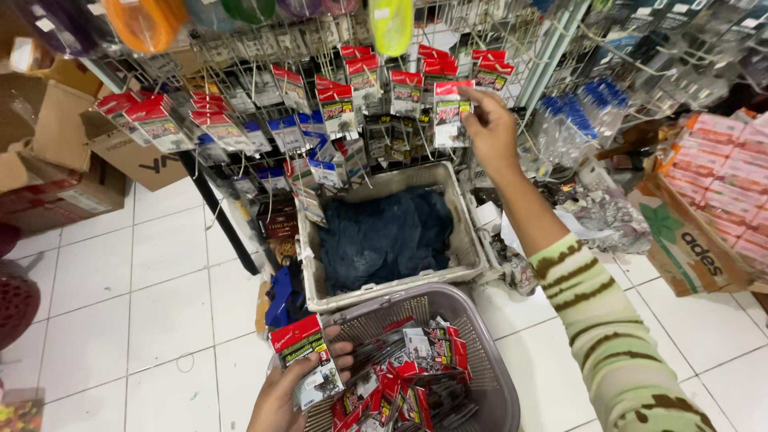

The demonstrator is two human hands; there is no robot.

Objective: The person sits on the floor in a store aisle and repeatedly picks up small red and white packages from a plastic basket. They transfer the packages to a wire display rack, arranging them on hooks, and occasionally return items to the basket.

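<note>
At top centre of the frame I have my right hand (pixel 490 128) pinching a red-topped packet (pixel 450 112) on the wire rack (pixel 264 72). Lower left, my left hand (pixel 298 384) grips what looks like several packets (pixel 308 360) at the grey basket (pixel 488 352) rim.

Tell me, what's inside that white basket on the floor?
The white basket holds crumpled dark blue cloth, filling most of it. Whatever lies beneath the cloth is covered and cannot be seen.
</note>
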